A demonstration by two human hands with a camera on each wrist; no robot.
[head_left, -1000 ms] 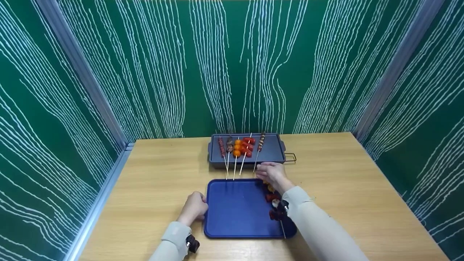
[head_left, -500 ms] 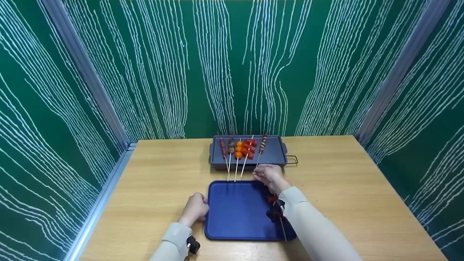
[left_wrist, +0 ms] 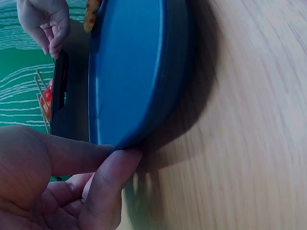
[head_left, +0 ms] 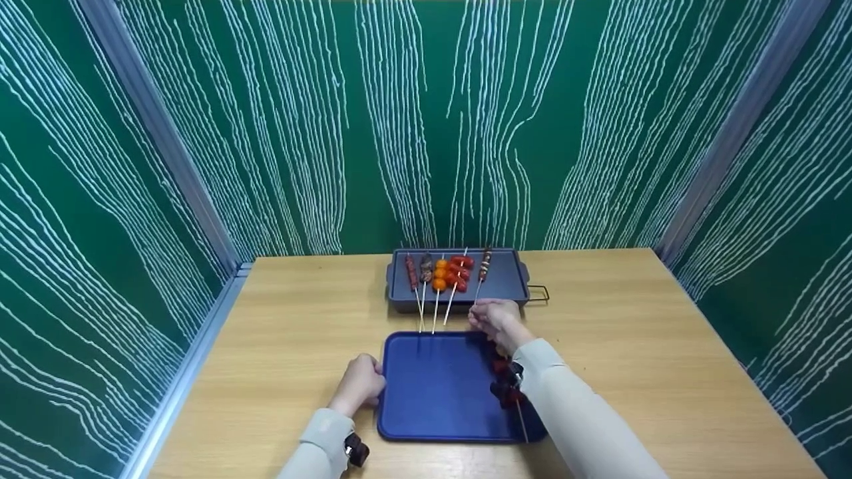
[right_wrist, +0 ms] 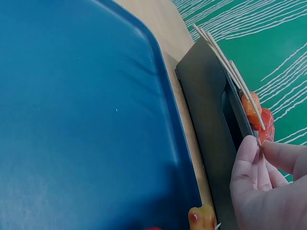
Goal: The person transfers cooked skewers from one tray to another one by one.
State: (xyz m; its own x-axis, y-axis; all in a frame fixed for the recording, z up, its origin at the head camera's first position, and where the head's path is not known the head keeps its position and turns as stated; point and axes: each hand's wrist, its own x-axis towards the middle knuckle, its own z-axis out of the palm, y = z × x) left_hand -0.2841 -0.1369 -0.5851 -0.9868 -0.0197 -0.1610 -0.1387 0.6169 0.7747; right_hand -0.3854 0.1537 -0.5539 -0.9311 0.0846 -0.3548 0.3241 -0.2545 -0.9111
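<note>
My left hand (head_left: pixel 359 384) pinches the left rim of a blue tray (head_left: pixel 432 392) between thumb and finger; the left wrist view shows the fingertips (left_wrist: pixel 122 163) right on that rim. My right hand (head_left: pixel 500 324) reaches over the tray's far right corner. Its thumb and fingers pinch the stick end of a meat skewer (head_left: pixel 485 263), the rightmost on a dark grill pan (head_left: pixel 507 283). To its left lie a sausage skewer (head_left: pixel 460 274), an orange ball skewer (head_left: pixel 439 274), a brown meat skewer (head_left: pixel 426 267) and a reddish one (head_left: pixel 411 273), sticks pointing toward me.
More skewered food (head_left: pixel 500 364) lies along the tray's right side, partly hidden under my right forearm; one stick (head_left: pixel 522 422) crosses the near rim. A wire handle (head_left: pixel 540 293) juts from the pan's right. Green walls (head_left: pixel 286 133) with white lines enclose the wooden table (head_left: pixel 286 313).
My right hand has closed its fingertips on the rightmost skewer's stick, moving slightly left and then back. The left hand stays on the tray rim. The view has shifted slightly.
</note>
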